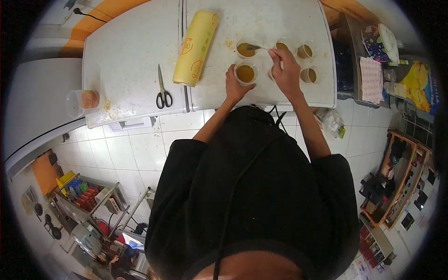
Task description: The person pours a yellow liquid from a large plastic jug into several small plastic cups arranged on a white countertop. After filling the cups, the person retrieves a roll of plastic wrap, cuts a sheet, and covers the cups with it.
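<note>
My left hand [236,86] is wrapped round a clear plastic cup [245,73] of brown-orange liquid, which stands on a white worktop [261,23]. Pinched in my right hand [285,70] is a metal spoon [254,47], its tip over a second filled cup [243,52] just beyond the first. To the right, partly behind my right hand, are several more such cups, among them one at the far right [304,51] and one nearer me [308,75]. One cup beside my right fingers is mostly hidden.
Left of the cups lies a large yellow roll of wrap [196,49], then black-handled scissors [163,95]. Two stacked or nested tubs [83,102] sit at the worktop's left end. A dark shelf with a patterned bag [377,43] stands at the right. Small spills mark the worktop.
</note>
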### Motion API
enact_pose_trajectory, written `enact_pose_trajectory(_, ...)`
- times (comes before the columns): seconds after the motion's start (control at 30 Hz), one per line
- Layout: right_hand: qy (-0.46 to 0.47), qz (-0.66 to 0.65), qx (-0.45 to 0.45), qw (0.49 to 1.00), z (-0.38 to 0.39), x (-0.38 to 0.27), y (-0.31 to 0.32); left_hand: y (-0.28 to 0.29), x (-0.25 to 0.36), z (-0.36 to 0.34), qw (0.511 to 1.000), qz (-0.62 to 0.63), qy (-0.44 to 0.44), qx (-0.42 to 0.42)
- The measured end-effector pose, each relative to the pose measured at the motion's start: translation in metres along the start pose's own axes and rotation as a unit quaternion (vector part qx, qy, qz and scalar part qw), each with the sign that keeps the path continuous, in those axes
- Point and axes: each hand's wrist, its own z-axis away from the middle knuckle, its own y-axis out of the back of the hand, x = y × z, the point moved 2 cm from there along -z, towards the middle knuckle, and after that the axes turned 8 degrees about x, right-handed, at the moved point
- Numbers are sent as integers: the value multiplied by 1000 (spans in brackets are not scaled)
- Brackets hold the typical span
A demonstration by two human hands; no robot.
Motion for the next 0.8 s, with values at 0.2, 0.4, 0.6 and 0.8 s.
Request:
enact_pose_trajectory(0.2,-15,12,-82,996,48,4,-9,1,5,-9,997,44,36,-42)
enact_pose_trajectory(0.4,-15,15,-130,991,76,33,-42,1,1,-10,997,78,17,-24)
enact_pose_trajectory(0.6,3,22,-124,992,74,32,-47,3,3,-10,997,64,-18,-25)
enact_pose_trajectory(0.8,8,39,-123,992,66,32,-48,2,8,-10,999,43,-16,-17)
